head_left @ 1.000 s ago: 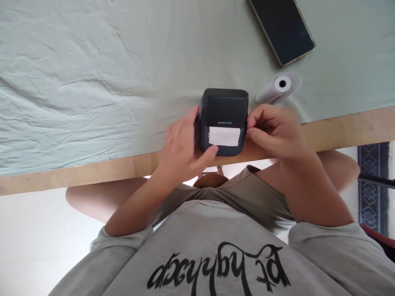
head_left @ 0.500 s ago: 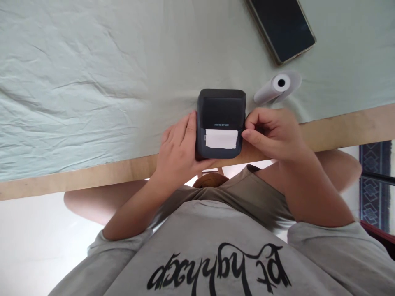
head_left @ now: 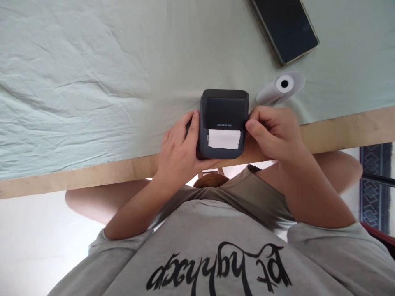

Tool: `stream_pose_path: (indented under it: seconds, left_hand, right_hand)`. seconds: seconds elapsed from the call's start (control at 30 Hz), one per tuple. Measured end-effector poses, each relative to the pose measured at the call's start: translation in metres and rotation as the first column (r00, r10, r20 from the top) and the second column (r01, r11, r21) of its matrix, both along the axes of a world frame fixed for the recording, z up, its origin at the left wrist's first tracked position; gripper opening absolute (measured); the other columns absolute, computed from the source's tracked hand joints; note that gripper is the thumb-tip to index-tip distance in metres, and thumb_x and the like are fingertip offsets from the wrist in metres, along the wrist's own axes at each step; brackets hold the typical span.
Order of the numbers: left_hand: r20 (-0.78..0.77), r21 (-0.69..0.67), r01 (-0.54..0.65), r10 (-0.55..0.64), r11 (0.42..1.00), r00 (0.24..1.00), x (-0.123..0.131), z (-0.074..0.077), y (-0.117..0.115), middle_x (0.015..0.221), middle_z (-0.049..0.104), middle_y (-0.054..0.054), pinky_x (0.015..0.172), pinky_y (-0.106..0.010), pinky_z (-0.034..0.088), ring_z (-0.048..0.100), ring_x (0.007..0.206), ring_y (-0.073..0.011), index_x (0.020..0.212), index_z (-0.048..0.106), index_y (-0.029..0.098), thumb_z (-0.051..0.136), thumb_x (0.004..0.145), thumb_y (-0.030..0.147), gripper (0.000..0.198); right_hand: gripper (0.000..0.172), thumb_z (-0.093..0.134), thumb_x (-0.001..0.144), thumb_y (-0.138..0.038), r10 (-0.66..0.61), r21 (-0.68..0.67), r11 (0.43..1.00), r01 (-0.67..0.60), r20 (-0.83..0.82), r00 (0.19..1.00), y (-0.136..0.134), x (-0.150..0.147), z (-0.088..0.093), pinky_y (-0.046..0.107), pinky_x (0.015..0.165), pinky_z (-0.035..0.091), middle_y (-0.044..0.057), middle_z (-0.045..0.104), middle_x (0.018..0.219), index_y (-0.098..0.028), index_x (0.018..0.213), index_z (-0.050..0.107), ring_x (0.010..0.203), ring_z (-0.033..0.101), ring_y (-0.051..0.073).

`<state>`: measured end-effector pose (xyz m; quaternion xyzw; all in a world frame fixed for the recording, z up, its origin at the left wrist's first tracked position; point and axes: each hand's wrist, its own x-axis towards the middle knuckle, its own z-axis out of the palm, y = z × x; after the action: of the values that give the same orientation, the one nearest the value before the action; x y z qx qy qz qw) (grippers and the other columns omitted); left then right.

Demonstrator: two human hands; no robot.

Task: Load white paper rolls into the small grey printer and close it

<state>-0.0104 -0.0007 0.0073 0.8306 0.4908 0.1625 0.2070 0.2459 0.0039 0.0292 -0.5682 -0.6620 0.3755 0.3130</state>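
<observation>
A dark label printer (head_left: 224,109) marked NIIMBOT sits at the table's front edge, its top towards me. A torn-edged strip of white paper (head_left: 224,139) lies across its lower front. My left hand (head_left: 179,150) wraps the printer's left side, with the thumb along its near edge. On the other side, my right hand (head_left: 274,131) has curled fingers, and its thumb and index finger touch the printer's right edge. Exactly what those fingertips grip is hidden.
Just beyond my right hand lies a roll of white paper (head_left: 274,89), its loose end curling out. A phone (head_left: 286,31) in a clear case rests farther back. Pale green cloth (head_left: 92,82) covers the table, leaving a wooden edge (head_left: 132,169) bare.
In the picture, the printer, both hands, the paper roll and the phone sit slightly farther right. My right thumb has moved up a little along the printer's side.
</observation>
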Motion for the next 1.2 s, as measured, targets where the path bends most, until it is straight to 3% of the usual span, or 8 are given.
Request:
stream_pose_path:
  seconds: [0.17,0.33,0.57,0.67,0.83,1.07,1.2]
  left_hand:
    - [-0.004,-0.005,-0.001,0.001,1.0,1.0,0.001,0.001,-0.001,0.165,0.051,-0.024,0.122,-0.055,0.046,0.051,0.152,-0.0456,0.168,0.037,0.018,0.079,0.078,0.084,0.12]
    - [-0.004,-0.017,-0.013,0.012,1.0,1.0,0.003,-0.001,-0.002,0.167,0.048,-0.024,0.124,-0.057,0.044,0.048,0.154,-0.0473,0.168,0.034,0.018,0.075,0.077,0.089,0.123]
    - [-0.003,0.026,0.011,-0.011,1.0,1.0,-0.001,0.0,-0.002,0.164,0.051,-0.025,0.121,-0.054,0.049,0.053,0.151,-0.0444,0.169,0.034,0.018,0.075,0.082,0.085,0.117]
    - [-0.011,0.022,0.004,-0.003,1.0,1.0,-0.003,0.001,-0.001,0.163,0.053,-0.022,0.12,-0.055,0.051,0.054,0.15,-0.0429,0.17,0.033,0.024,0.078,0.081,0.083,0.116]
    - [0.025,0.043,-0.006,0.005,0.999,1.0,-0.004,0.002,0.002,0.157,0.058,-0.022,0.117,-0.055,0.053,0.06,0.144,-0.0426,0.166,0.043,0.024,0.078,0.079,0.085,0.112]
    - [0.039,0.023,-0.033,0.033,0.999,0.999,-0.003,0.001,0.004,0.154,0.06,-0.022,0.114,-0.058,0.052,0.061,0.139,-0.0443,0.159,0.054,0.023,0.076,0.077,0.088,0.106]
    - [0.029,0.009,-0.036,0.036,0.999,0.999,0.0,0.003,0.003,0.153,0.059,-0.023,0.115,-0.058,0.049,0.06,0.14,-0.0461,0.158,0.054,0.02,0.077,0.076,0.088,0.109]
  right_hand:
    - [0.056,0.06,0.101,-0.064,-0.004,-0.016,1.0,0.004,0.005,1.0,0.001,-0.001,0.002,0.032,0.052,0.029,-0.002,0.052,0.057,-0.023,0.064,0.049,0.054,0.043,0.012]
    - [0.055,0.063,0.1,-0.06,-0.01,-0.006,1.0,0.01,0.012,1.0,0.002,-0.002,0.005,0.032,0.05,0.024,-0.003,0.046,0.055,-0.023,0.063,0.046,0.051,0.035,0.011]
    - [0.054,0.062,0.102,-0.058,-0.061,-0.025,0.998,0.062,0.033,0.998,0.001,-0.006,0.005,0.033,0.051,0.025,-0.003,0.047,0.055,-0.023,0.064,0.047,0.053,0.039,0.011]
    - [0.064,0.054,0.102,-0.072,-0.148,-0.034,0.988,0.151,0.072,0.986,0.001,-0.009,0.004,0.034,0.052,0.025,-0.002,0.044,0.054,-0.023,0.062,0.043,0.053,0.04,0.012]
    - [0.075,0.038,0.095,-0.092,-0.109,-0.065,0.992,0.111,0.038,0.993,0.001,-0.01,0.005,0.037,0.055,0.025,-0.001,0.043,0.057,-0.023,0.063,0.038,0.055,0.038,0.013]
    - [0.073,0.039,0.096,-0.09,-0.057,-0.041,0.997,0.059,0.041,0.998,0.004,-0.011,0.006,0.038,0.055,0.021,0.0,0.042,0.057,-0.024,0.066,0.036,0.053,0.036,0.013]
    - [0.061,0.062,0.094,-0.076,-0.094,0.029,0.995,0.092,0.096,0.991,0.001,-0.013,0.0,0.037,0.056,0.022,-0.002,0.043,0.059,-0.025,0.071,0.04,0.055,0.035,0.013]
